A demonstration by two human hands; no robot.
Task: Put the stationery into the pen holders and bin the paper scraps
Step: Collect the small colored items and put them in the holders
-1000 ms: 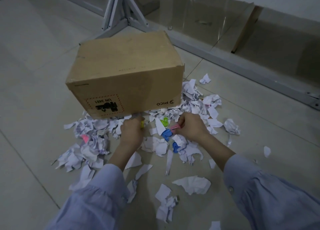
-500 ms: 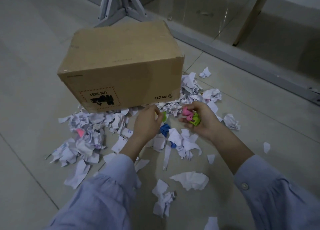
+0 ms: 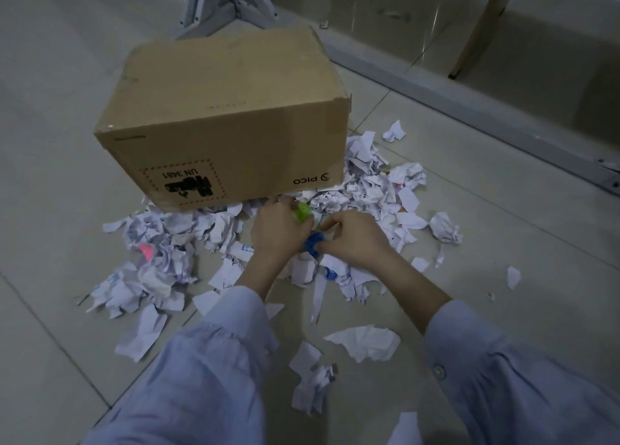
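Crumpled white paper scraps (image 3: 369, 189) lie heaped on the floor in front of an upside-down cardboard box (image 3: 228, 119). My left hand (image 3: 278, 233) is curled round a small green stationery piece (image 3: 302, 214) just below the box's front edge. My right hand (image 3: 352, 240) reaches in beside it and pinches a blue stationery piece (image 3: 313, 241) on the pile. A second blue piece (image 3: 330, 273) peeks out under my right wrist. A pink piece (image 3: 146, 250) lies among the scraps on the left. No pen holder or bin is in view.
A white metal stand (image 3: 231, 5) rises behind the box. A metal floor rail (image 3: 469, 109) runs along the glass wall at the back right. Loose scraps (image 3: 365, 342) lie close to my sleeves, and bare tile floor (image 3: 50, 210) extends to the left.
My right hand, which held pink and green pieces raised half a second ago, has come down to the blue piece beside my left hand. The pink piece is no longer visible in it.
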